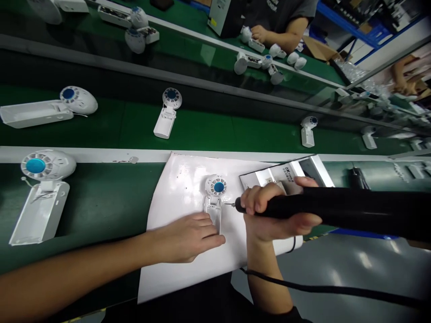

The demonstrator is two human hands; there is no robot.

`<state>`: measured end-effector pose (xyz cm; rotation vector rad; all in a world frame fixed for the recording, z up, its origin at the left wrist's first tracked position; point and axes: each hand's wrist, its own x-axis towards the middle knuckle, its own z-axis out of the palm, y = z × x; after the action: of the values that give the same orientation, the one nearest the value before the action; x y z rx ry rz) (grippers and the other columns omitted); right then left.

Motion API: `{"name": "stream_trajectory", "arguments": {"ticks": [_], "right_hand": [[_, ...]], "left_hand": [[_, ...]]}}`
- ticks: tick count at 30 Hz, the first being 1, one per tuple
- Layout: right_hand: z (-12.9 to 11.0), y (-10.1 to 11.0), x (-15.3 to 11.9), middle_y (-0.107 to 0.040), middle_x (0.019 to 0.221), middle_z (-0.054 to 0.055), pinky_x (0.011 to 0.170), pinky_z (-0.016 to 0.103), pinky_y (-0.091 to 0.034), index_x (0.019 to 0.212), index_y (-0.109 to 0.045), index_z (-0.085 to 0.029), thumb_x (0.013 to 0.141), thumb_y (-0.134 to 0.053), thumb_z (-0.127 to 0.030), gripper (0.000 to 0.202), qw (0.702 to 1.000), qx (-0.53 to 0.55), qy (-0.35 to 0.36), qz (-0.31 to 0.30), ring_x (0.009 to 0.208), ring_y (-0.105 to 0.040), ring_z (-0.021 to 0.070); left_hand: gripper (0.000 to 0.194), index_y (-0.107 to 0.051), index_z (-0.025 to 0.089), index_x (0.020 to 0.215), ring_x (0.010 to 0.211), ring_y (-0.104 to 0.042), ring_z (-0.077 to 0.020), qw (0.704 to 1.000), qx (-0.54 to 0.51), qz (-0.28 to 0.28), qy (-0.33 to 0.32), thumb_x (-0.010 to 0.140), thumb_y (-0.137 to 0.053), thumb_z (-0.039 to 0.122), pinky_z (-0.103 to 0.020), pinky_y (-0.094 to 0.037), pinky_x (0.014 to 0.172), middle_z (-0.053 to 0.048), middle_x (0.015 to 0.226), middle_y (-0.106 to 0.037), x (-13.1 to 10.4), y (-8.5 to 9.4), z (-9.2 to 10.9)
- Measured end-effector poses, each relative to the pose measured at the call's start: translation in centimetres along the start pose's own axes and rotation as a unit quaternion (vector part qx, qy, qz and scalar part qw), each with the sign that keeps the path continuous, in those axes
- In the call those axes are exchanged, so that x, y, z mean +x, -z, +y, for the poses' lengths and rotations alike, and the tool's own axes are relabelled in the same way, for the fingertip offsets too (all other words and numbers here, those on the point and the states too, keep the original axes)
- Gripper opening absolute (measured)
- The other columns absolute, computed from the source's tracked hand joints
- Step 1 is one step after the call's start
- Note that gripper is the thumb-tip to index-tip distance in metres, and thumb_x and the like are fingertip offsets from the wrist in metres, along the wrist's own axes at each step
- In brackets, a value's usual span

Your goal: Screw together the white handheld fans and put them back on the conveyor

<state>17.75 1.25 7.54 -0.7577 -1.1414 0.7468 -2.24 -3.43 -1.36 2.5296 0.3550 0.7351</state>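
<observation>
A white plastic housing [214, 204] with a round slotted head and a blue disc lies on a white sheet [182, 188] on the bench. My left hand [191, 237] grips the open handle part of this housing, its fingers curled over the lower end and pressing it against the sheet. In my right hand [272, 211] is a black electric screwdriver [353, 208], held sideways with its thin bit pointing left. The bit tip appears just right of the joint between head and handle; whether it touches cannot be told. A black cord hangs below.
A silver-and-black power box [286, 175] sits behind my right hand. Another white housing [43, 197] stands on the left. Several more lie along the green conveyor belt [208, 128], beyond a white rail [148, 155]. Across the line, a person's hand [259, 33] is among similar parts.
</observation>
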Motion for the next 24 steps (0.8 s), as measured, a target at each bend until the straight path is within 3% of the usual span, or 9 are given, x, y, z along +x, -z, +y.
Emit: {"name": "stream_trajectory", "arguments": {"ticks": [5, 14, 21, 24], "right_hand": [[1.8, -1.4, -0.4, -0.052, 0.059, -0.014, 0.037, 0.027, -0.043, 0.123, -0.053, -0.036, 0.101, -0.065, -0.079, 0.05, 1.0, -0.005, -0.014, -0.006, 0.034, -0.039, 0.013], [3.9, -1.8, -1.4, -0.052, 0.057, -0.014, 0.041, 0.024, -0.042, 0.114, -0.051, -0.035, 0.098, -0.075, -0.063, 0.04, 0.998, 0.026, -0.053, -0.027, 0.036, -0.039, 0.0118], [5.0, -1.8, -2.3, -0.061, 0.057, -0.009, 0.042, 0.028, -0.045, 0.116, -0.062, -0.03, 0.09, -0.088, -0.049, 0.041, 0.999, 0.04, -0.02, -0.022, 0.039, -0.049, 0.0159], [5.0, -0.5, -1.8, -0.061, 0.056, -0.008, 0.042, 0.033, -0.046, 0.114, -0.063, -0.032, 0.085, -0.088, -0.068, 0.053, 0.999, 0.036, -0.028, 0.015, 0.04, -0.047, 0.0181]], "left_hand": [[0.035, -0.067, 0.015, 0.132, 0.088, -0.063, -0.0223, 1.0, 0.008, 0.005, 0.0, 0.101, -0.059, 0.001, -0.037, -0.055, 0.091, -0.005, 0.095, -0.072, 0.1, 0.0, 0.0], [0.028, -0.071, 0.016, 0.129, 0.091, -0.065, -0.0216, 0.999, 0.04, -0.013, -0.022, 0.104, -0.062, 0.005, -0.038, -0.055, 0.098, -0.005, 0.096, -0.073, 0.2, 0.3, -0.2], [0.037, -0.074, 0.016, 0.142, 0.109, -0.069, -0.0243, 0.99, 0.091, -0.103, -0.038, 0.109, -0.058, 0.016, -0.041, -0.056, 0.107, -0.009, 0.115, -0.077, 0.3, 0.6, 0.2], [0.046, -0.07, 0.013, 0.152, 0.115, -0.069, -0.027, 0.979, 0.13, -0.152, -0.039, 0.107, -0.058, 0.014, -0.042, -0.056, 0.108, -0.014, 0.125, -0.075, 0.4, 1.2, 0.0]]}}
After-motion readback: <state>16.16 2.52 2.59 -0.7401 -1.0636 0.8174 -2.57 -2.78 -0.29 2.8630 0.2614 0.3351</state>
